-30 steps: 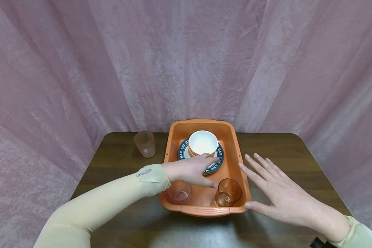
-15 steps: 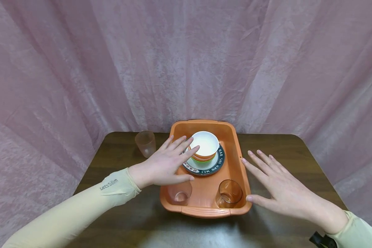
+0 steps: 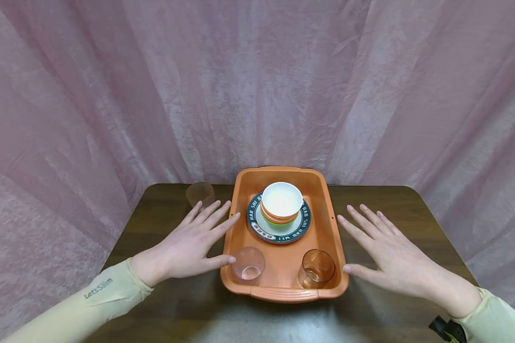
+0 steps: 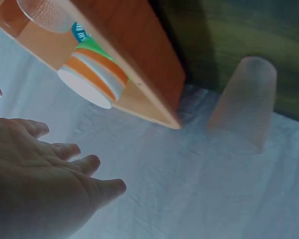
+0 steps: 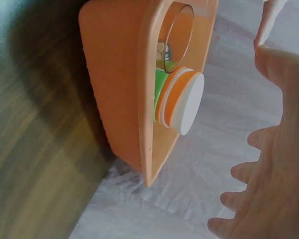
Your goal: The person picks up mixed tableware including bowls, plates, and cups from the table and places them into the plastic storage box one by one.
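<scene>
An orange plastic tub (image 3: pixel 283 294) stands at the middle of the table. Inside it, a stack of bowls (image 3: pixel 282 200), white on top with orange and green below, sits on a plate (image 3: pixel 279 236) with a dark lettered rim. Near the tub's front are a clear pinkish glass (image 3: pixel 249 266) at left and an amber-looking glass (image 3: pixel 316 268) at right. My left hand (image 3: pixel 184 245) hovers at the tub's left side, fingers spread, holding nothing. On the right side my right hand (image 3: pixel 390 259) is likewise spread and holds nothing.
A frosted tumbler (image 4: pixel 249 104) stands on the table at the back left, outside the tub, partly behind my left fingertips in the head view. The dark wooden table (image 3: pixel 382 200) backs onto a pink curtain (image 3: pixel 257 85).
My left hand has drawn back from over the tub to its left side, uncovering the bowls and plate. My right hand has barely shifted.
</scene>
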`<state>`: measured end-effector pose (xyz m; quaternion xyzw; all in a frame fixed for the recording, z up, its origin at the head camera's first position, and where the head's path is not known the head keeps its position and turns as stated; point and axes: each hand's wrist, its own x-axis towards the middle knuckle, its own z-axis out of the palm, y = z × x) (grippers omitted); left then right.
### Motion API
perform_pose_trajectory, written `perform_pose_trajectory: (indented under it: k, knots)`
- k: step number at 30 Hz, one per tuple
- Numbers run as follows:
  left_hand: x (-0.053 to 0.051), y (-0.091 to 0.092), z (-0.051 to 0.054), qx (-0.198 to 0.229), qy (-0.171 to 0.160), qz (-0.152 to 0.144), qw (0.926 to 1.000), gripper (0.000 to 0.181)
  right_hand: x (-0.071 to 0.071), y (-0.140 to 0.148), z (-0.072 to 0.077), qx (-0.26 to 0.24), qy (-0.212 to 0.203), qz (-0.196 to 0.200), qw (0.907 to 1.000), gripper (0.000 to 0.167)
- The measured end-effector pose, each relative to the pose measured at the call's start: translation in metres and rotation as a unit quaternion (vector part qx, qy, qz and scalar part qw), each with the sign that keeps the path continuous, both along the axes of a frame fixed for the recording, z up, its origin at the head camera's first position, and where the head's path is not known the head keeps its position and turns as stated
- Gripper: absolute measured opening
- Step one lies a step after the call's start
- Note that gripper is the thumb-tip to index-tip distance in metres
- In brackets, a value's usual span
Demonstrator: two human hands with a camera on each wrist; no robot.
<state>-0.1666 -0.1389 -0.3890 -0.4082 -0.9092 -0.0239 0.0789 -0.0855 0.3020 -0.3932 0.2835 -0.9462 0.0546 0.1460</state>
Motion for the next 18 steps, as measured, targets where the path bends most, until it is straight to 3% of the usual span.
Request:
perform_pose_trajectory:
  k: [7,18]
  knots:
    - [0.004,-0.011,-0.012,0.018,-0.012,0.014,0.9997,0.091,-0.005,0.004,-0.005,0.013,0.003,-0.003,0.9999,0.094]
    - [0.003,-0.013,-0.026,0.015,-0.030,0.021,0.9992,0.090,-0.008,0.005,-0.011,0.023,-0.005,0.001,0.9997,0.093]
